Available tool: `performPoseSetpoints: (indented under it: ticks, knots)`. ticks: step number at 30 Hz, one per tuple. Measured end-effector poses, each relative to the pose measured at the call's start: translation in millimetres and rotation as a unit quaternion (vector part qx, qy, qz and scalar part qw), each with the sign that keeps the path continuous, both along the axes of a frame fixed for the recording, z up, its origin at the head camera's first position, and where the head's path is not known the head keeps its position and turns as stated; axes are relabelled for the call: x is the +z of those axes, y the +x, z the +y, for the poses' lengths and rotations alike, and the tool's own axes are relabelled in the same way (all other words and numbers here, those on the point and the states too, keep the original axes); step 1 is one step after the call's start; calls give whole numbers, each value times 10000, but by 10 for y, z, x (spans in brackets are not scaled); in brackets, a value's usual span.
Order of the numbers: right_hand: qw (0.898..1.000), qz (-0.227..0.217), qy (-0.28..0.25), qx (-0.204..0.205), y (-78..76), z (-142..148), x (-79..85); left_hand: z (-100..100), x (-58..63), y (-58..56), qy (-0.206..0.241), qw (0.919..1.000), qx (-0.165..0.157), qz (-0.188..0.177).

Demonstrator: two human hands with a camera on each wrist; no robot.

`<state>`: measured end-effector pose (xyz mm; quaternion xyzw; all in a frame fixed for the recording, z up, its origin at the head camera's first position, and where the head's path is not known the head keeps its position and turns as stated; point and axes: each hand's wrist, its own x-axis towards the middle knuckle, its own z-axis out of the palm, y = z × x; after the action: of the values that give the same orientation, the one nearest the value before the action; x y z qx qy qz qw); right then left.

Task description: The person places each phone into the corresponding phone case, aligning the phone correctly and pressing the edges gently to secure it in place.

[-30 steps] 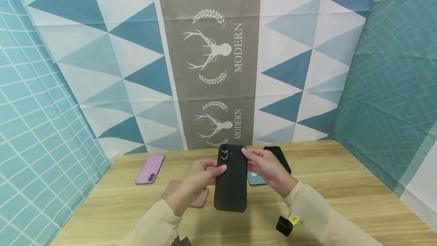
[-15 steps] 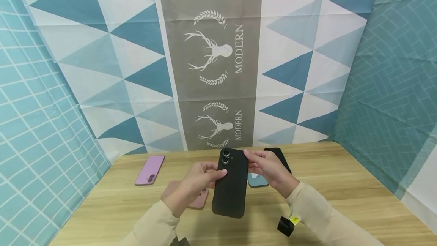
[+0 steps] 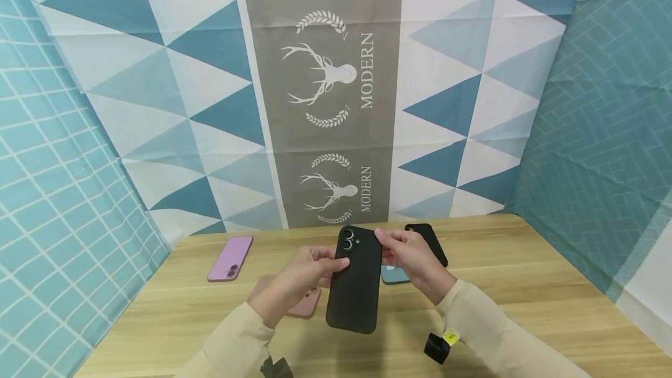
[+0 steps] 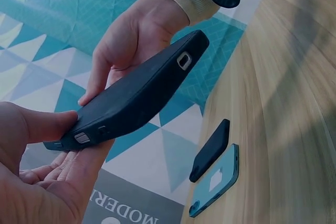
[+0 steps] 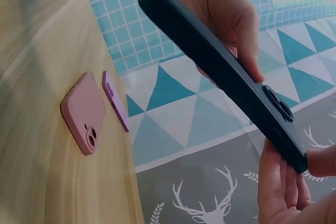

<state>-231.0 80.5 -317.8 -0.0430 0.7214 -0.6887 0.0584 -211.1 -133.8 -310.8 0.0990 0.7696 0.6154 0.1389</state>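
Fingers (image 3: 336, 264) of your left hand (image 3: 301, 275) and right hand (image 3: 413, 256) pinch a black phone case (image 3: 354, 287), its inside hidden; a purple phone (image 3: 231, 256) lies near the table (image 3: 525, 284)'s far-left corner.

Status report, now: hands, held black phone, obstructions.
Left hand and right hand gripping black phone. Black phone tilted, raised off table. No obstruction visible between the hands.

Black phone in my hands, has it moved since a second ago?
Yes, slightly: in the head view the held black phone sits lower against the printed wall hanging, its bottom end swung toward your left.
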Motion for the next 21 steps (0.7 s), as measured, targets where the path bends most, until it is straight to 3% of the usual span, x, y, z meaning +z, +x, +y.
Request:
performPoseSetpoints:
  ticks: [15,21]
  knots:
    - [9976,-123,-500,467,-4,56,-42,13,13,-5,-10,10000,9,40]
    - [9973,-255,-515,458,4,66,-75,25,-4,5,81,10000,-23,25]
